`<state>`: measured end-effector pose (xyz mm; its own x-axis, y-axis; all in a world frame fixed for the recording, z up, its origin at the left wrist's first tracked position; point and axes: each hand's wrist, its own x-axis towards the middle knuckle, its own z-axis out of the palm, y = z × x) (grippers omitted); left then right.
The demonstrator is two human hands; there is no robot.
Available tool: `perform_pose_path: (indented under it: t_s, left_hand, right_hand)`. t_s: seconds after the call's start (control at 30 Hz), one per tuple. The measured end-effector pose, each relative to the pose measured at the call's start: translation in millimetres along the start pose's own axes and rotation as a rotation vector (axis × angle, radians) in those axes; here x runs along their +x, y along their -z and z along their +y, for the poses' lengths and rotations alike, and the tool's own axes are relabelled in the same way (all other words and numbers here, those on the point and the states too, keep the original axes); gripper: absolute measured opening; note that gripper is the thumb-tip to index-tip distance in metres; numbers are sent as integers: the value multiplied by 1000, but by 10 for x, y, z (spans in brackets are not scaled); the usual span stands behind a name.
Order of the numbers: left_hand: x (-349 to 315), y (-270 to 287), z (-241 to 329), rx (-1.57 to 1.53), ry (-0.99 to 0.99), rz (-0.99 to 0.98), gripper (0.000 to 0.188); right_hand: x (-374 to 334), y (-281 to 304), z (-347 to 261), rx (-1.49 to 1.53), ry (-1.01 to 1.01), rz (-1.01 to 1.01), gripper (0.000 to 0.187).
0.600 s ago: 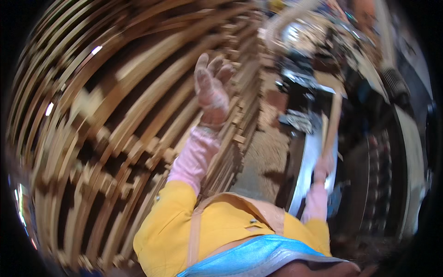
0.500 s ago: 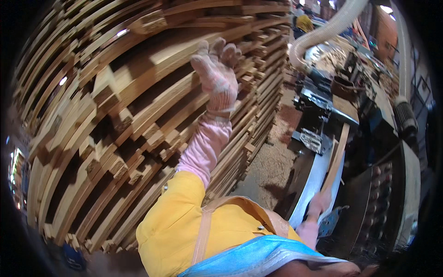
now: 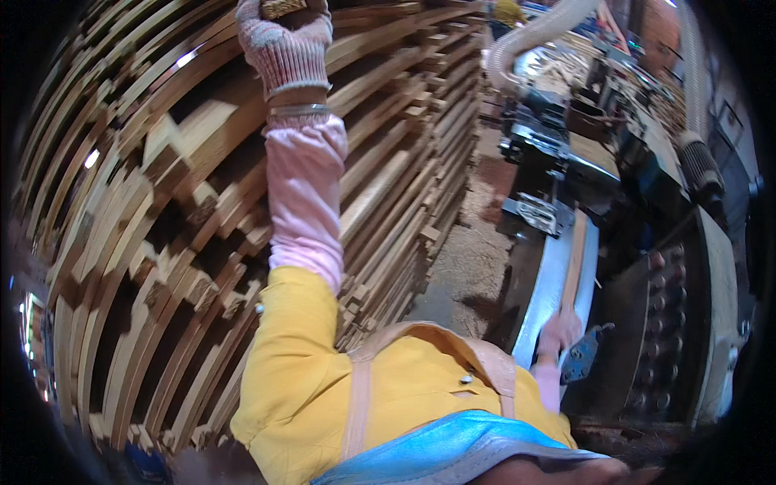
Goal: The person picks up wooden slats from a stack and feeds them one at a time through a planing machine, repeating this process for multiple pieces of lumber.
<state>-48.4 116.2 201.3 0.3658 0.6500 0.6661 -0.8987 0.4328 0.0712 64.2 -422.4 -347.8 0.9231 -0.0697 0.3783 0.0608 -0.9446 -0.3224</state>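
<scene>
At top centre of the frame the gloved left hand (image 3: 284,36) was closed on a wooden stick (image 3: 283,8) at the lumber stack (image 3: 162,242). Lower right, the right hand (image 3: 558,331) rested on the machine table (image 3: 550,275) by a plank (image 3: 575,259) — grip indiscernible. A sawdust-covered floor (image 3: 469,259) strip lay between stack and table.

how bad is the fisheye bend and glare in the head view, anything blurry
Head view: the stacked wood strips bow strongly toward the dark round rim; bright glare lies on the metal machine bed and small hot spots on strip ends at left; the gloved left hand at the top edge is sharp, the right hand is slightly soft, and the far background is washed out.
</scene>
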Motion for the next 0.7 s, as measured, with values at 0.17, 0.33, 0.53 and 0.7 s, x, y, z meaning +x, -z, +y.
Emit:
perform_pose_path:
  t_s: [0.17, 0.33, 0.53, 0.7]
  left_hand:
    - [-554, 613, -715, 279, 389, -87, 60]
    - [-2239, 1387, -1762, 827, 890, -134, 59]
    - [-4328, 1622, -2084, 948, 1479, -832, 61]
    - [-5139, 1520, -2046, 802, 1392, -1535, 69]
  right_hand:
    - [994, -189, -295, 474, -241, -314, 26]
    - [1036, 670, -1262, 1275, 439, -490, 50]
    - [103, 1403, -1563, 986, 288, -147, 98]
    - [-691, 1556, -705, 694, -180, -435, 79]
